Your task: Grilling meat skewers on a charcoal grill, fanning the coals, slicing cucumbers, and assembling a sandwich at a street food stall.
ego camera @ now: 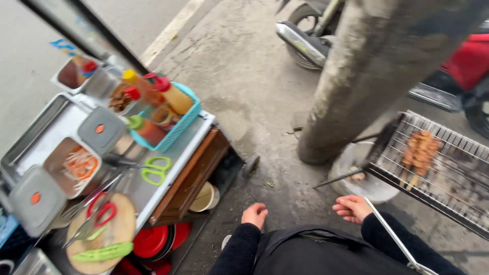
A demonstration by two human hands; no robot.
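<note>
At the right of the pavement, just beyond my right hand (352,208): one wire grill rack (448,163), rectangular, thin bright metal bars in a dark frame, its far corner cut off by the frame edge. On it, a small cluster of meat skewers (419,153), browned, lumpy, sticks pointing toward me. My right hand holds nothing, fingers loosely curled, palm partly up, near the rack's near corner but apart from it. My left hand (254,214) is a loose fist, holding nothing, over bare concrete. Left: a steel cart (201,133), smooth top, wooden side. On it, green-handled scissors (155,170), a turquoise basket (178,128) of sauce bottles, a round wooden board (121,229); all motion-blurred, contents hard to make out. Behind: a rough concrete post (356,76), top cut off.
</note>
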